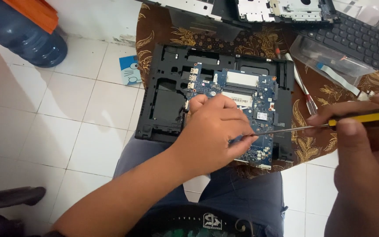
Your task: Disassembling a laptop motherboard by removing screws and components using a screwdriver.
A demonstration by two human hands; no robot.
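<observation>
though curled, left hand [213,131] on motherboard [237,94]

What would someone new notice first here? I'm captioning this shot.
The opened black laptop base with its blue circuit board sits mid-frame on a brown patterned cloth. The left hand rests on the board, and the right hand aims a yellow-handled screwdriver at it.

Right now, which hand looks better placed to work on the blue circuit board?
Probably the right hand: it holds the yellow-handled screwdriver, whose tip reaches the circuit board. The left hand rests on the board, fingers at the tip, seemingly steadying.
</observation>
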